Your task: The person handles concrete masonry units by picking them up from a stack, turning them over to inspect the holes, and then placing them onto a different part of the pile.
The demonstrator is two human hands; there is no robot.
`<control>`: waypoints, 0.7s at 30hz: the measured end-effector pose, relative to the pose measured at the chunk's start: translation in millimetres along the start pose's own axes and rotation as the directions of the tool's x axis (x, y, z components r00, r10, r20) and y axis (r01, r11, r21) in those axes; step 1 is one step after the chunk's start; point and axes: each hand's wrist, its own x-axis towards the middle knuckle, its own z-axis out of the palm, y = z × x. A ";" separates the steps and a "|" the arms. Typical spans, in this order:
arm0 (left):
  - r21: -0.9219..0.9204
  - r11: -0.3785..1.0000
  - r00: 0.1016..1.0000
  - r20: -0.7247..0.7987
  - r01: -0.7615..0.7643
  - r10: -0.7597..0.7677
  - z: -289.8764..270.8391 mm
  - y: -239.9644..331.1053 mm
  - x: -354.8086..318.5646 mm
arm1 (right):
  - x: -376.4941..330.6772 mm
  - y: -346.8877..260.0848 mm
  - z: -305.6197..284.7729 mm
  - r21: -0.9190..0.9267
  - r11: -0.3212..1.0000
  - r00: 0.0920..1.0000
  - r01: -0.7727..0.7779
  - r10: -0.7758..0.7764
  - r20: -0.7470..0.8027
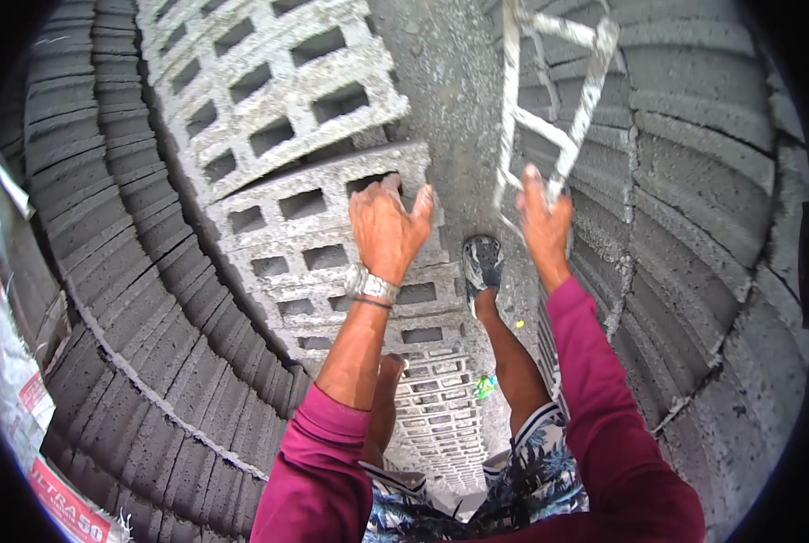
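Observation:
My left hand, with a watch on its wrist, lies on a grey hollow concrete block at the near end of a row. Its fingers curl down at one of the block's openings, and the thumb stands out toward the right edge. My right hand is at the near end of a whitish metal frame with crossbars. The fingers close around the frame's lower part, partly hiding it. The frame leans up and away from me at the right.
Curved-looking stacks of concrete blocks rise at the left and right. A gritty floor strip runs between the rows. More hollow blocks stand below me. My shod foot is on the strip. A printed sack hangs at far left.

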 end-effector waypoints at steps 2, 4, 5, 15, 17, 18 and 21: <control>-0.029 0.999 0.999 -0.044 0.029 -0.030 -34.1 12.3 -5.8 | -20.6 -19.8 -32.8 -0.133 0.991 1.000 0.020 -0.023 -0.022; -0.054 0.995 0.995 -0.044 0.083 -0.085 -66.2 17.0 -1.9 | -43.1 -53.1 -54.2 -0.198 0.980 0.999 0.031 -0.038 -0.033; -0.071 0.991 0.993 -0.036 0.111 -0.114 -76.6 16.8 2.7 | -50.9 -67.9 -61.3 -0.214 0.976 0.998 0.046 -0.055 -0.037; 0.064 0.990 0.982 -0.150 0.129 -0.119 -21.6 10.7 115.2 | 29.6 -114.1 29.4 -0.009 0.999 0.999 0.051 -0.051 0.012; 0.140 0.922 0.930 0.023 0.360 -0.366 -1.0 2.5 135.3 | 52.9 -115.2 53.9 -0.022 0.999 0.998 0.032 -0.031 0.055; 0.114 0.902 0.907 0.026 0.416 -0.421 5.9 7.2 140.3 | 68.8 -110.9 55.9 -0.008 0.998 0.994 0.064 -0.063 0.086; 0.062 0.842 0.843 0.019 0.536 -0.538 19.3 12.5 151.3 | 92.5 -103.9 58.7 -0.045 0.998 0.994 0.052 -0.048 0.100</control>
